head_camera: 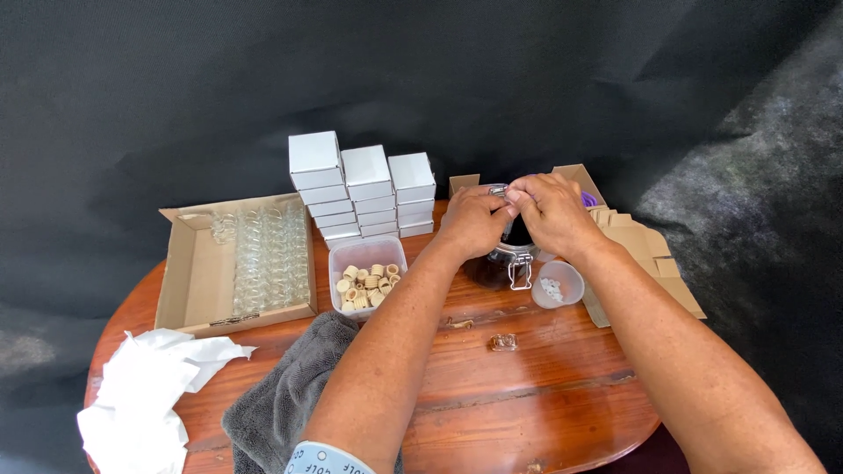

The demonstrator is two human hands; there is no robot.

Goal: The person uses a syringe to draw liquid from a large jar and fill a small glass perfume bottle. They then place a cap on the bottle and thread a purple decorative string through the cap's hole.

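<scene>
Grey cloth (290,395) lies nearest on the bench (527,395). Beyond it, left hand (472,219) and right hand (551,211) pinch something small together above a dark clip-top glass jar (509,263); likely heavy, slippery, breakable, best gripped around its body.

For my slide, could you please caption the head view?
Both hands, left hand and right hand, meet over a clip-top jar on a round wooden table, beside stacked white boxes.

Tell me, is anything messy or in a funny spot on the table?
A little. A tiny glass jar lies alone mid-table, away from the jars in the cardboard box. A small cork lies loose outside its tub. White paper sits crumpled at the edge.
</scene>
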